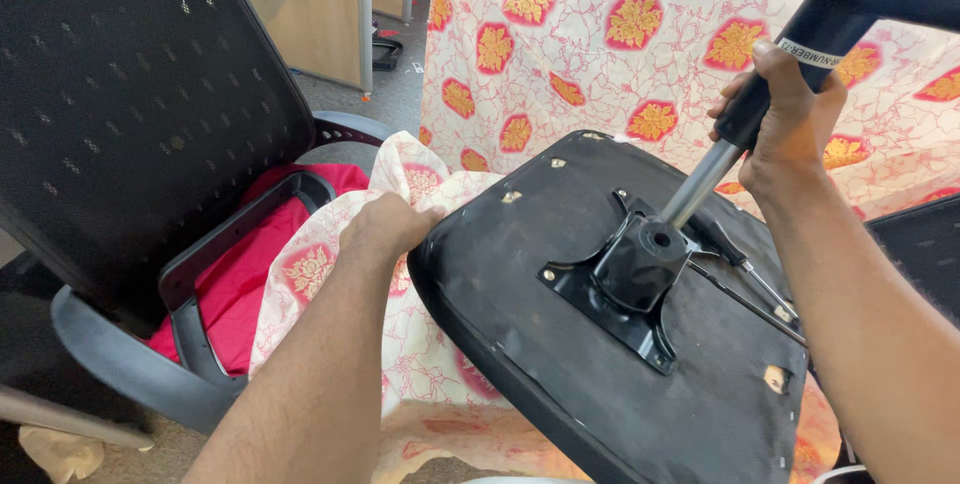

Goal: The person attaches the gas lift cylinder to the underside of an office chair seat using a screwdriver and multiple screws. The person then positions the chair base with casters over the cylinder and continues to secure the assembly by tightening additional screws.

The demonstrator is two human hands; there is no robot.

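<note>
A person bends over an upturned chair seat (610,344), its black underside facing up and tilted toward the lower right, resting on a cream cloth (620,54) printed with red and gold flowers. The left hand (385,229) presses against the seat's left edge, fingers curled and pinching a fold of the same cloth there; how tightly cannot be told, since the fingertips are tucked out of sight. The right hand (785,119) is wrapped firmly round the black sleeve of the gas-lift column (715,164), whose bare metal shaft runs down into the black metal plate (640,269) bolted to the middle of the seat. A thin lever (755,279) sticks out beside the plate. To the left stands a second office chair (130,114) with a black mesh back and a red seat cushion (240,274), just beside the draped cloth
</note>
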